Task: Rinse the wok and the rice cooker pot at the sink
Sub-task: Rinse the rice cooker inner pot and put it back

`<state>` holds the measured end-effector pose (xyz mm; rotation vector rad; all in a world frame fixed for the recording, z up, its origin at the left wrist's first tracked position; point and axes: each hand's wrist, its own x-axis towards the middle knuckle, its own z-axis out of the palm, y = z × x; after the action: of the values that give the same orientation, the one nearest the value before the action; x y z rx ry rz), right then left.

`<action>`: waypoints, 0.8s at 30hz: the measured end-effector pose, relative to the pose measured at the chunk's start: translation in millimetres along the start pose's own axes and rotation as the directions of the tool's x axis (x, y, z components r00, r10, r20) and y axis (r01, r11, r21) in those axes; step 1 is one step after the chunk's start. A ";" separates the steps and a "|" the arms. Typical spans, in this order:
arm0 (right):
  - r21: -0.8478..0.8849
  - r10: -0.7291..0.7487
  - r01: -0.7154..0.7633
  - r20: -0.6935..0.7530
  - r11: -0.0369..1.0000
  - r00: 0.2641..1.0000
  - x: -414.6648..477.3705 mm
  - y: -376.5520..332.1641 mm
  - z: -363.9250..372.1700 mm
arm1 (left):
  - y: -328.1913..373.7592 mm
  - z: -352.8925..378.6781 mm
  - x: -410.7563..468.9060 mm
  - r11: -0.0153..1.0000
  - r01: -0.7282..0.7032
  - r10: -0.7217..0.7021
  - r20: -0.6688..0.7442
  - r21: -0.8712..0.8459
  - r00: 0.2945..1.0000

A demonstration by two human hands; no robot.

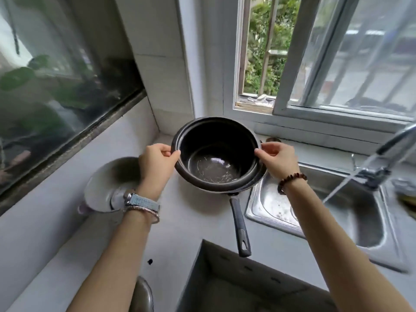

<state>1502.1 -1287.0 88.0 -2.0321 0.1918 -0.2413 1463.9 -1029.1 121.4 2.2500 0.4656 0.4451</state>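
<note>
Rice cooker pot [217,158] sits at the centre of the frame, lifted by its rim: your left hand [155,163] pinches the left edge, your right hand [278,157] pinches the right edge. It appears to hang over the wok [242,226], whose handle points toward the lower middle; whether the two touch is unclear. The step in hand looks like carrying. Next, swing it right over the sink [265,199], under the running faucet [380,163], keeping it level.
</note>
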 end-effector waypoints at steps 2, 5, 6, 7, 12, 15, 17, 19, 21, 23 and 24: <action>0.010 0.044 -0.044 -0.017 0.999 0.999 0.2 20.5 -25.7 | 14.9 25.0 -9.7 1.000 -0.018 0.018 0.058 -0.011 0.998; 0.007 0.124 -0.123 -0.042 0.992 0.991 2.5 55.0 -60.6 | 33.3 63.9 -22.8 0.998 -0.030 0.037 0.127 -0.053 0.991; 0.002 0.142 -0.142 -0.047 0.990 0.989 2.0 64.1 -72.6 | 40.3 76.0 -28.3 0.998 -0.025 0.033 0.145 -0.054 0.989; 0.007 0.158 -0.158 -0.048 0.987 0.986 2.3 74.1 -83.2 | 46.8 87.6 -33.4 0.999 -0.024 0.031 0.160 -0.044 0.987; 0.002 0.246 -0.246 -0.040 0.969 0.968 5.9 123.4 -131.0 | 70.3 145.6 -62.1 1.000 0.013 -0.008 0.249 -0.017 0.969; 0.009 0.320 -0.320 -0.015 0.947 0.947 12.4 158.7 -149.3 | 73.6 180.7 -73.7 0.998 0.056 -0.052 0.295 -0.005 0.954; 0.027 0.379 -0.379 0.007 0.925 0.925 15.5 182.9 -157.8 | 76.3 201.2 -81.4 0.997 0.072 -0.073 0.330 0.018 0.941; 0.047 0.424 -0.424 0.022 0.904 0.906 19.2 206.8 -163.9 | 77.1 220.9 -86.9 0.997 0.075 -0.081 0.369 0.032 0.926; 0.053 0.482 -0.483 0.037 0.874 0.875 23.5 229.5 -169.4 | 79.8 238.0 -92.5 0.996 0.071 -0.088 0.419 0.056 0.904; 0.064 0.529 -0.530 0.035 0.846 0.848 25.6 245.6 -174.7 | 80.5 255.4 -95.5 0.994 0.086 -0.109 0.466 0.071 0.878; 0.066 0.547 -0.548 0.035 0.834 0.836 26.3 251.8 -177.4 | 81.2 263.7 -96.2 0.992 0.100 -0.122 0.485 0.072 0.866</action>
<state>1474.8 -1559.7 -55.0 -1.8173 0.7346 0.1293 1514.7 -1289.6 -0.7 2.2555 0.3348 -0.2032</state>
